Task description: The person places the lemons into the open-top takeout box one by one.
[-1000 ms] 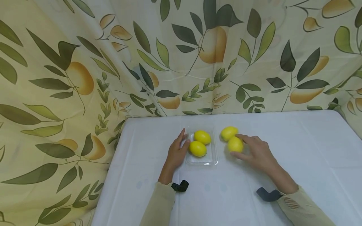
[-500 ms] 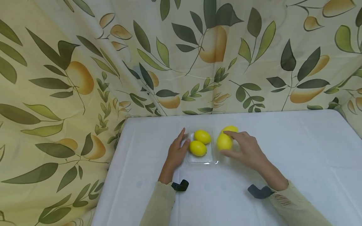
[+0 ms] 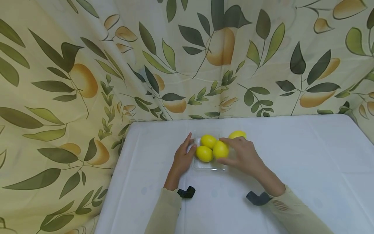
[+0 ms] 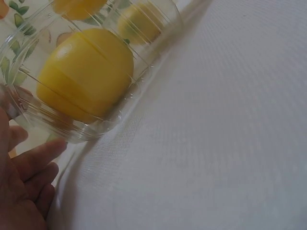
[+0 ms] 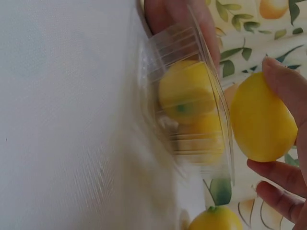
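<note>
A clear plastic tray sits on the white table and holds two yellow lemons. My right hand grips a third lemon just above the tray's right side. My left hand rests with straight fingers against the tray's left wall. A fourth lemon lies on the table right of the tray, behind my right hand. In the left wrist view a lemon shows through the tray wall.
The white tablecloth covers the table. A leaf-and-fruit patterned curtain hangs behind and to the left, close to the table's far edge. Black straps sit at both wrists.
My right hand has carried its lemon leftward from beside the fourth lemon to over the tray. The left hand and the two lemons in the tray have stayed put.
</note>
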The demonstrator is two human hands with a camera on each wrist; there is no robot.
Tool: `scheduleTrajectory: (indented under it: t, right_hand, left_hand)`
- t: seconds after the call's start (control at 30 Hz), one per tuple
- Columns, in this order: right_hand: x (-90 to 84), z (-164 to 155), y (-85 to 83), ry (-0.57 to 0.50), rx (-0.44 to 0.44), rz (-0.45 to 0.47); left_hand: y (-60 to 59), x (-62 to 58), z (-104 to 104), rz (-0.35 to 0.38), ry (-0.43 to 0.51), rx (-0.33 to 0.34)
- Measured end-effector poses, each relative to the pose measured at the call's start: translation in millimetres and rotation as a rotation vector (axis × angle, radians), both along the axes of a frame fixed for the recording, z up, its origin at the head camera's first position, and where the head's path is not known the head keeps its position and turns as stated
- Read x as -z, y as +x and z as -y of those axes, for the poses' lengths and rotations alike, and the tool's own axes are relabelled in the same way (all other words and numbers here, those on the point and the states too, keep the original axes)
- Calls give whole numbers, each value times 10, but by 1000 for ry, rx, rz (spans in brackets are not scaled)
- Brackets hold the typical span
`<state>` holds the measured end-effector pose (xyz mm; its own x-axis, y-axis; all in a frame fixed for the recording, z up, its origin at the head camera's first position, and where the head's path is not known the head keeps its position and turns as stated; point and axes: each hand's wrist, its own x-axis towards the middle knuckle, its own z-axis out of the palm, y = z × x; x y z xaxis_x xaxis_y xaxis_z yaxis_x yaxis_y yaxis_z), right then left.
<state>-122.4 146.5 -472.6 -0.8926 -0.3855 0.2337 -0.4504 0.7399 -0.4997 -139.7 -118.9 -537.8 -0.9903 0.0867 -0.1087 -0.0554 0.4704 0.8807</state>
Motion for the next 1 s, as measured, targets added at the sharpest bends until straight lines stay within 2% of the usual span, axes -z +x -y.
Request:
scheduleTrajectory:
  t: [0.17, 0.43, 0.63, 0.8, 1.0]
  right_hand:
    - [39, 65, 1, 40, -7, -30]
    - [80, 127, 13, 73, -5, -12]
    - [100, 130, 20, 24, -9, 14]
    - [86, 155, 11, -27, -30, -3]
    - [77, 179, 14, -9, -42, -36]
  left_hand:
    - [3, 6, -9, 4, -6, -3]
    - [-6, -5, -23, 3, -10, -7]
    - [1, -9, -24, 13, -7, -10]
    - [-6, -4, -20, -5, -6, -10]
    - [3, -6, -12, -9, -4, -13]
